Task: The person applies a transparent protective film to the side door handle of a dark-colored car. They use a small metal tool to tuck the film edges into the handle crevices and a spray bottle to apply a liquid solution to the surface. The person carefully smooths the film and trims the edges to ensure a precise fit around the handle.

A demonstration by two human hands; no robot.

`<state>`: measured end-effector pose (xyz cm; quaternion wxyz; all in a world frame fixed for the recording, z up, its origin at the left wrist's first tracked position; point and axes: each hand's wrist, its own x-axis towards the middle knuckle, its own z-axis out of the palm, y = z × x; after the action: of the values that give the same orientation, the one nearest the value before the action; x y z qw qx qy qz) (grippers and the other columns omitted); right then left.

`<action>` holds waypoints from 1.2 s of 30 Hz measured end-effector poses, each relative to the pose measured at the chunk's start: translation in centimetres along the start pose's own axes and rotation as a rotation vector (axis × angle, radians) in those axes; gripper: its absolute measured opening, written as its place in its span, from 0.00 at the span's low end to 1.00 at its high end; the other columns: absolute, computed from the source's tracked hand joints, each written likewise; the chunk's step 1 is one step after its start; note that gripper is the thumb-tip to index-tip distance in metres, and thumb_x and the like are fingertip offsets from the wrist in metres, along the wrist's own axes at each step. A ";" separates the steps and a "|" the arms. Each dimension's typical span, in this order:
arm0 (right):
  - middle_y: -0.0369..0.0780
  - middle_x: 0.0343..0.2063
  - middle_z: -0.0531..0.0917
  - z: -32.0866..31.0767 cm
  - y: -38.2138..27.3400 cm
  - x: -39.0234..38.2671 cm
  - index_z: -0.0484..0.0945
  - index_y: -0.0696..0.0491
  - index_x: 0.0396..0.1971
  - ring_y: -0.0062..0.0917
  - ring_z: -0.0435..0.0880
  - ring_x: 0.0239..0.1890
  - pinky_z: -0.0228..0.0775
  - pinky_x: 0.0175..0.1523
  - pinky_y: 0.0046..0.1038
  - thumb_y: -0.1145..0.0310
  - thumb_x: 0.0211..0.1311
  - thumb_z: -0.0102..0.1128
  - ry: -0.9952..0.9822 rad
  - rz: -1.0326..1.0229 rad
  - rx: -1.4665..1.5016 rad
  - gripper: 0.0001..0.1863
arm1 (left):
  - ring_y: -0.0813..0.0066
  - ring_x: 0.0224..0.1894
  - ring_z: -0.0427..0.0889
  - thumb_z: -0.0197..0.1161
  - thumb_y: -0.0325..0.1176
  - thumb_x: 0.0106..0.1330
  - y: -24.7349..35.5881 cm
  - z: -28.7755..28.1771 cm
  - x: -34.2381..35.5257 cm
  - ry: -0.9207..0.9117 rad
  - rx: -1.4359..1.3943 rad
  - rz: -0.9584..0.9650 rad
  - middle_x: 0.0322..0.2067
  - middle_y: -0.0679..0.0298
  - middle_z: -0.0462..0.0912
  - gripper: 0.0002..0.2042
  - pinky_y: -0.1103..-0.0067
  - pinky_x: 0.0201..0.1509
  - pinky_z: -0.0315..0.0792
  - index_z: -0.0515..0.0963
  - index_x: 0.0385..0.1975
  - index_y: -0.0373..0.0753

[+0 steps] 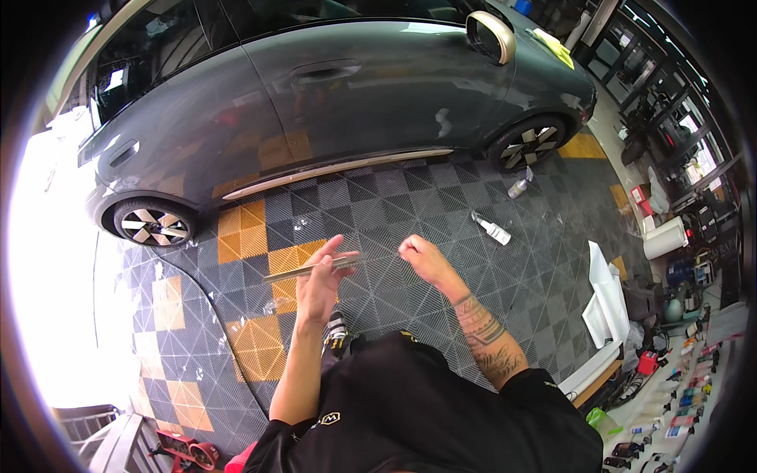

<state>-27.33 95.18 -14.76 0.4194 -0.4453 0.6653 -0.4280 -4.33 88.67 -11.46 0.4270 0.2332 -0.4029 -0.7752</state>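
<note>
Grey strip (311,269) pinched in the left hand (322,285).
Right hand (419,256), apart, is closed on what may be clear film; two bottles (494,229) lie beyond it.

Dark grey car (331,102), glossy, with gold side mirror (493,35) and pale gold sill strip (339,168); wheels (151,225) black and silver. Floor tiles (441,236) dark grey grid, orange patches at 9 o'clock. Yellow cloth (554,46) on hood at 1 o'clock. White spray bottle (493,229). Thin silvery strip (311,268) in left hand (322,284). Right forearm (489,339) has dark tattoo pattern. Black shirt (426,410).
</note>
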 end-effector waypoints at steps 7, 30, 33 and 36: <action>0.40 0.29 0.81 5.4 -2.2 2.9 0.74 0.60 0.42 0.21 0.78 0.24 0.74 0.31 0.21 0.75 0.64 0.54 -0.128 0.183 0.503 0.08 | 0.66 0.46 0.80 0.51 0.40 0.70 4.2 -7.7 3.4 0.127 -0.087 -0.119 0.44 0.52 0.80 0.20 0.75 0.47 0.73 0.70 0.56 0.32; 0.36 0.19 0.80 11.2 -14.9 8.4 0.76 0.59 0.33 0.08 0.66 0.12 0.55 0.16 0.10 0.70 0.64 0.59 -0.111 -0.005 0.623 0.07 | 0.54 0.47 0.82 0.47 0.36 0.72 9.6 -8.7 9.9 -0.082 -0.162 0.075 0.44 0.45 0.79 0.18 0.70 0.50 0.78 0.64 0.56 0.30; 0.36 0.19 0.79 10.0 -14.7 9.0 0.75 0.59 0.33 0.08 0.66 0.12 0.55 0.16 0.10 0.70 0.65 0.58 -0.145 0.015 0.671 0.07 | 0.55 0.46 0.82 0.47 0.35 0.72 9.0 -7.7 10.7 -0.063 -0.161 0.083 0.44 0.45 0.79 0.18 0.69 0.50 0.78 0.64 0.56 0.31; 0.36 0.19 0.79 8.5 -14.2 9.7 0.75 0.59 0.33 0.09 0.66 0.12 0.55 0.16 0.10 0.71 0.65 0.58 -0.176 0.015 0.704 0.07 | 0.55 0.46 0.82 0.47 0.35 0.72 8.4 -6.4 11.5 -0.049 -0.166 0.094 0.44 0.45 0.80 0.18 0.69 0.49 0.78 0.64 0.56 0.31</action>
<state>-18.48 80.96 -5.46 0.6058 -0.3041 0.4418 -0.5877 -1.90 73.58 -8.36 0.4708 0.1587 -0.3581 -0.7905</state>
